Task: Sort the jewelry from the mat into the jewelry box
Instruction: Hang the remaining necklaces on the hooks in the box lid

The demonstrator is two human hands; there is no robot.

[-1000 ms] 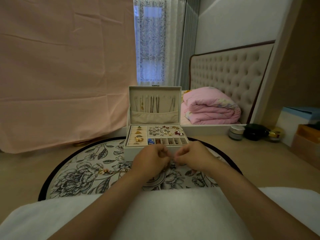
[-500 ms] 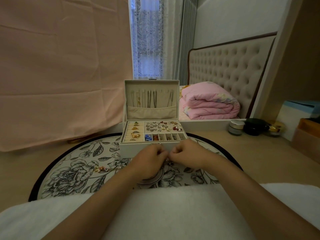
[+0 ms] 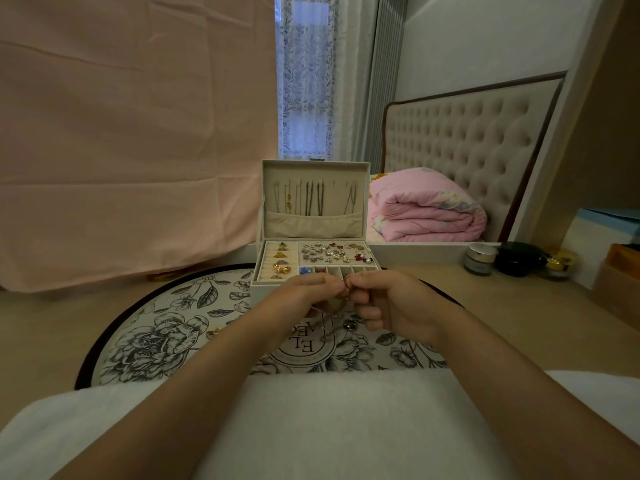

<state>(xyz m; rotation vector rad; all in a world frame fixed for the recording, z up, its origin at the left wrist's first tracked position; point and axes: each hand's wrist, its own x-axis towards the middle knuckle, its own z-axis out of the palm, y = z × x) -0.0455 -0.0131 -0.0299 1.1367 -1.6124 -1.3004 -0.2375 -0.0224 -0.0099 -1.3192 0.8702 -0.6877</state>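
An open beige jewelry box (image 3: 263,284) stands at the far side of a round floral mat (image 3: 162,337). Necklaces hang in its raised lid; rings and earrings fill its trays. My left hand (image 3: 301,299) and my right hand (image 3: 391,306) meet just in front of the box, above the mat. Together they pinch a thin chain (image 3: 341,308) whose loose end hangs down toward the mat. A dark pendant (image 3: 350,325) lies on the mat under my right hand. A small gold piece (image 3: 214,332) lies on the mat at the left.
A white cushion (image 3: 329,420) covers my lap in the foreground. Small cosmetic jars (image 3: 479,259) stand on the floor at the right, next to cardboard boxes (image 3: 616,285). A pink sheet (image 3: 131,133) hangs at the left; a bed with a pink quilt (image 3: 422,206) is behind the box.
Both hands have stayed together in front of the box, working the chain. They have risen slightly, and the chain now hangs visibly below them.
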